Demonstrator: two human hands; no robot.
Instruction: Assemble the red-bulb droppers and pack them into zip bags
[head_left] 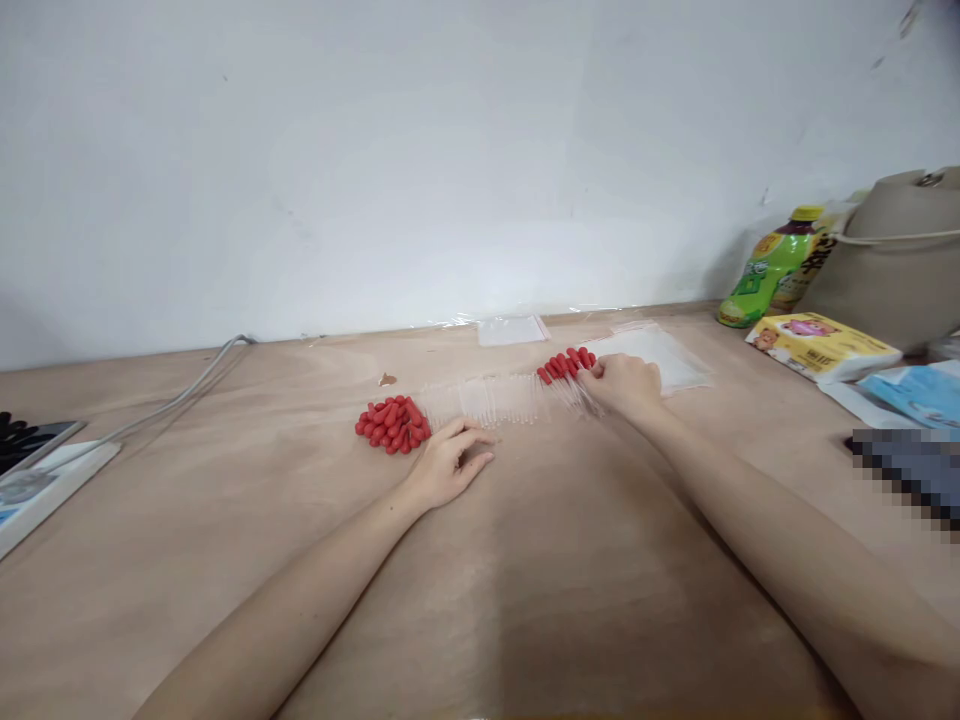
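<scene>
My left hand (450,460) rests on the table with its fingers apart, holding nothing I can see. Just left of its fingers lies a pile of red rubber bulbs (391,425). A row of thin clear tubes (495,400) lies beyond my fingertips. Further right is a line of droppers (566,365), clear tubes with red bulbs on their upper ends. At the right end of that line, the fingers of my right hand (626,383) are closed around a dropper, most of which they hide.
Clear plastic bags (660,355) lie behind my right hand, and a small bag (513,331) lies near the wall. At right are a green bottle (769,270), a yellow tissue pack (821,345) and a beige bucket (892,260). A grey cable (195,378) runs along the left.
</scene>
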